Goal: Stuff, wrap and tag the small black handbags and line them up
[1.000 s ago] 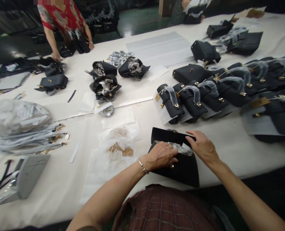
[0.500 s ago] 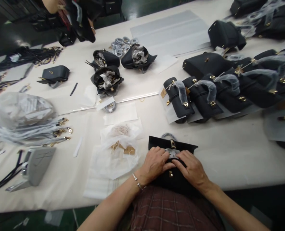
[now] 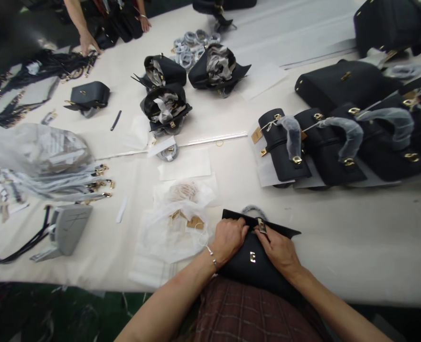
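Observation:
A black handbag [image 3: 237, 265] rests against my front at the table's near edge, its gold clasp plate facing up. My left hand [image 3: 229, 238] has its fingers curled over the left side of the bag's opening, fingertips hidden. With my right hand [image 3: 280, 251] I grip the bag's raised flap [image 3: 287, 231] beside its gold buckle, thumb on the near side. A wrapped handle loop [image 3: 253, 210] shows behind the flap. Left of my hands, an open white plastic bag [image 3: 163, 240] holds brown tags [image 3: 195, 222] and a bundle of pale strings [image 3: 183, 191].
Wrapped-handle black handbags [image 3: 285, 152] stand in a row at right. Farther back are open bags [image 3: 219, 64] stuffed with paper. At left lie wrapped straps [image 3: 60, 185], a grey stand [image 3: 71, 230] and a plastic sack [image 3: 50, 147]. Across the table, a co-worker's hand [image 3: 88, 42] touches dark straps.
My fingers have left the wrapped filling in the bag's opening, now out of sight. My right hand has moved onto the flap, which tilts more. The co-worker's hand has reached down to the straps.

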A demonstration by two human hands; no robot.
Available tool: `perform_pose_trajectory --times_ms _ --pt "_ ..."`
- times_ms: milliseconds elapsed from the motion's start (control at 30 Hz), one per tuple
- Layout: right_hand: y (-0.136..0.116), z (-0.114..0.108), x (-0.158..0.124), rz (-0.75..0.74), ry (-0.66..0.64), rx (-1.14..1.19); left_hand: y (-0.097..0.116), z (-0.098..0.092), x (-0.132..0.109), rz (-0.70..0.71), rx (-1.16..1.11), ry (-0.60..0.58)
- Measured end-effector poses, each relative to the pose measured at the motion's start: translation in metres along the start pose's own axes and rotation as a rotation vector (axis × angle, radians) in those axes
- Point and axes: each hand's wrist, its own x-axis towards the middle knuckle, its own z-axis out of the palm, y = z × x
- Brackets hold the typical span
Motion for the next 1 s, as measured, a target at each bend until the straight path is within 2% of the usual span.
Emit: perform_pose_trajectory --times_ms 100,233,333,433,533,667,800,900,1000 --pt "0.003 0.005 -0.001 -0.051 0.069 -0.025 0.002 0.003 0.002 0.005 -0.006 0.017" --pt "0.005 0.006 0.0 -0.115 0.103 -0.069 0.005 -0.007 -0.001 0.062 -0.008 0.066" --pt "0.008 0.003 -0.001 -0.155 0.121 -0.117 0.007 -0.012 -0.021 0.253 -0.044 0.186" --pt "0.008 -0.004 -0.001 -0.192 0.132 -0.145 0.007 -0.005 -0.049 0.43 -0.067 0.254" --pt "-0.003 -0.017 0.002 -0.277 0.118 -0.151 0.005 0.005 -0.065 0.438 -0.081 0.206" --pt "-0.029 -0.03 -0.007 -0.341 0.084 -0.043 0.002 0.008 -0.062 0.426 -0.134 0.18" --pt "-0.036 -0.012 -0.029 -0.298 0.096 0.034 0.004 0.01 -0.056 0.447 -0.147 0.209" --pt "-0.025 0.005 -0.036 -0.269 0.054 0.0 0.005 0.011 -0.055 0.451 -0.208 0.219" --pt "-0.014 0.009 -0.036 -0.262 -0.002 -0.027 -0.01 0.008 -0.061 0.462 -0.311 0.232"
